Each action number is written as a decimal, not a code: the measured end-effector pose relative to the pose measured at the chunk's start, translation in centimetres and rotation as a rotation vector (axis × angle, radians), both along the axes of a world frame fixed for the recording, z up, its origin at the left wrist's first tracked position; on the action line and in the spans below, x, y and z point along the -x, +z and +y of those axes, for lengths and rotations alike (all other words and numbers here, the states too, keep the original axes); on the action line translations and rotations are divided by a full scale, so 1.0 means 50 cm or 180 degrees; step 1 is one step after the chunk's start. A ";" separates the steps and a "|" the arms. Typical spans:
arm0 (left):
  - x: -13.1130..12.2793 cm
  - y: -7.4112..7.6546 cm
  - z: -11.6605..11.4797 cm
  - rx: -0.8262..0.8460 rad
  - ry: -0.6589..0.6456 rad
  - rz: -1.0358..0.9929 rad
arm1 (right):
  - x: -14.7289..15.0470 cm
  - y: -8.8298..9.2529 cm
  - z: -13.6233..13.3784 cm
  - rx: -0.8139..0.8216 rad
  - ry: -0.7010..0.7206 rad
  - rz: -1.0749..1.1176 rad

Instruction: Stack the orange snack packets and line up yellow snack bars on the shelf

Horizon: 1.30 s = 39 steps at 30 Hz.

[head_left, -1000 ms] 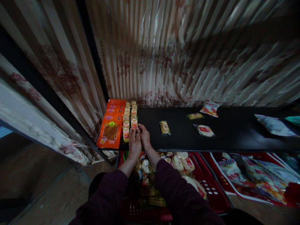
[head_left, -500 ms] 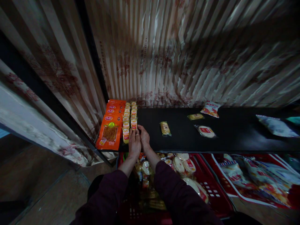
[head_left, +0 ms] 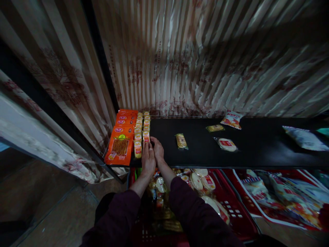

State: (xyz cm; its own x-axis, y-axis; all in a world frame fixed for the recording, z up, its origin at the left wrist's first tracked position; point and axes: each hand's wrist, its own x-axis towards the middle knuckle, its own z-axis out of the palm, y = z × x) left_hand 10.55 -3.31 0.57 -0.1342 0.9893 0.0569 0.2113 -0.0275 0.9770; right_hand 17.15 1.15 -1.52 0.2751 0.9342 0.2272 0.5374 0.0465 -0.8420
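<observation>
Small wrapped cakes (head_left: pixel 146 136) with yellow and red labels stand in two rows on the black shelf (head_left: pixel 197 151). My left hand (head_left: pixel 148 158) is at the near end of the right-hand row, its fingers held together with the tips on the front wrapped cake. On that cake's right side, my right hand (head_left: pixel 157 149) curls inward, its fingertips touching the packet. The hands hide whatever lies between the palms. Left of the rows, orange snack bags (head_left: pixel 119 147) overlap in a line, each with a window or oval logo.
On the shelf lie a loose yellow packet (head_left: pixel 181 141), another flat packet (head_left: pixel 215 128), a round wrapped cracker (head_left: pixel 227 144), a red-white bag (head_left: pixel 231 119) and a whitish bag (head_left: pixel 304 138). Below stand red baskets (head_left: pixel 238 209) of packaged snacks. A striped curtain (head_left: pixel 180 68) hangs behind.
Both hands stay at the front of the right-hand row. The front wrapped cake has shifted very slightly left; otherwise the arrangement looks the same.
</observation>
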 end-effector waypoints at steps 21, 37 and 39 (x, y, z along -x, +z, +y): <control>0.008 0.001 0.010 0.0087 -0.0011 -0.0054 | -0.005 0.005 -0.002 0.0104 0.0018 -0.0245; 0.001 0.000 0.017 0.0084 0.0025 0.0073 | -0.006 0.005 -0.006 0.0085 -0.0032 -0.0201; 0.001 0.004 0.017 0.0116 -0.0016 0.0069 | -0.005 0.003 -0.003 0.0070 -0.0082 -0.0150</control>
State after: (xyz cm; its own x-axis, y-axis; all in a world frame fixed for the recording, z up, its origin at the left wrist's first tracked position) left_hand 10.48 -2.45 0.75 -0.1285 0.9914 0.0236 0.2325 0.0070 0.9726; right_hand 17.41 0.99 -1.37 0.2885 0.9319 0.2200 0.5773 0.0141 -0.8164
